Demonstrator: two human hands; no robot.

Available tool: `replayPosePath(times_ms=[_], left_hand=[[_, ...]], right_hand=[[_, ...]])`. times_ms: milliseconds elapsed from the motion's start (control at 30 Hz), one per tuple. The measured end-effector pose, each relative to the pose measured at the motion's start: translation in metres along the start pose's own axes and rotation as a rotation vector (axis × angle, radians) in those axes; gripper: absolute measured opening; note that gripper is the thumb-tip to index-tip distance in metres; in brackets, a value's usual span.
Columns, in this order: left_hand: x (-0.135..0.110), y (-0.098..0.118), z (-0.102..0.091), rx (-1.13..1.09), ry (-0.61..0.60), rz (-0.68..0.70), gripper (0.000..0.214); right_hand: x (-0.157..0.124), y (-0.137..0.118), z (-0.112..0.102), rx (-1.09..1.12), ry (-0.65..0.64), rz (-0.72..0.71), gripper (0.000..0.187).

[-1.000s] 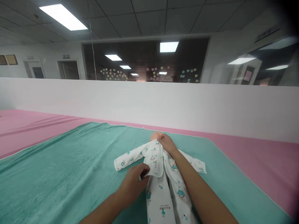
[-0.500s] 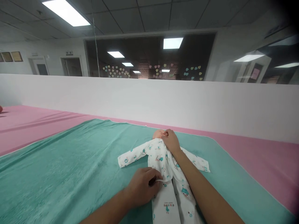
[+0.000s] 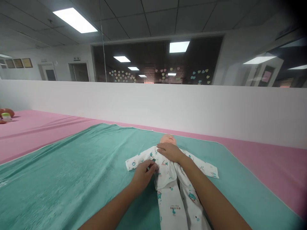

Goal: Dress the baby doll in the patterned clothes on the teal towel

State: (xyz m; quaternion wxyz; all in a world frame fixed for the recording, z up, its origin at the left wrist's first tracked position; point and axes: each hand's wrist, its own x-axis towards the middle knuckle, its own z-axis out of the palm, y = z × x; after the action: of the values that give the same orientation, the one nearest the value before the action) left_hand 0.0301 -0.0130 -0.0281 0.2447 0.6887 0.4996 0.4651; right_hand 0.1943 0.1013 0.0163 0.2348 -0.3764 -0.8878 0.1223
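Pale, smooth-headed doll (image 3: 168,139) on its back on a teal plush blanket (image 3: 79,169), body covered by a white fabric baby suit with teal print (image 3: 171,210). Right hand (image 3: 170,151) flat over the upper chest, fingers extended, grasping nothing. Left hand (image 3: 144,175) at the suit's side edge, thumb and forefinger close together (whether they pinch cloth, cannot tell). Apparently done: sleeves (image 3: 139,160) spread, front panel (image 3: 164,180) across the torso. Apparently left: the side edge; no closed fastening visible.
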Motion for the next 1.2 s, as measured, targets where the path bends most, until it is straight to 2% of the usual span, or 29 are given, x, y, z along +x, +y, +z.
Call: replayPosePath(times_ms=[67,100,133,233,300,367,533,767,1033,1133,1200], left_hand=[[0.007,-0.012,-0.009,0.267,0.150,0.100,0.021],[0.010,-0.018,-0.014,0.370,0.177,0.086,0.022],[0.013,-0.024,-0.019,0.455,0.171,0.033,0.026],[0.016,-0.041,-0.031,0.656,0.044,-0.159,0.042],[0.016,-0.048,-0.036,0.752,-0.032,-0.188,0.046],[0.016,-0.052,-0.040,0.820,-0.038,-0.193,0.041],[0.018,-0.056,-0.047,0.924,0.035,-0.227,0.038],[0.022,-0.062,-0.054,1.032,0.058,-0.233,0.033],[0.021,-0.070,-0.059,1.079,0.078,-0.284,0.029],[0.019,-0.068,-0.055,1.049,0.117,-0.254,0.029],[0.018,-0.060,-0.049,1.021,0.154,-0.170,0.032]], right_hand=[[0.000,0.002,0.001,-0.045,0.001,-0.010,0.031],[-0.001,0.002,0.001,-0.056,-0.001,-0.013,0.032],[-0.001,0.002,0.001,-0.060,-0.002,-0.015,0.032],[-0.003,0.001,0.000,-0.074,-0.006,-0.014,0.032],[-0.004,0.000,0.000,-0.086,-0.009,-0.013,0.033],[-0.004,-0.001,0.000,-0.097,-0.014,-0.014,0.034],[-0.006,-0.002,-0.002,-0.115,-0.024,-0.004,0.034],[-0.008,-0.003,-0.004,-0.128,-0.053,0.013,0.037],[-0.009,-0.003,-0.001,-0.115,-0.022,0.038,0.040],[-0.011,-0.004,-0.002,-0.110,0.015,0.056,0.040],[-0.012,-0.004,-0.003,-0.106,0.039,0.058,0.040]])
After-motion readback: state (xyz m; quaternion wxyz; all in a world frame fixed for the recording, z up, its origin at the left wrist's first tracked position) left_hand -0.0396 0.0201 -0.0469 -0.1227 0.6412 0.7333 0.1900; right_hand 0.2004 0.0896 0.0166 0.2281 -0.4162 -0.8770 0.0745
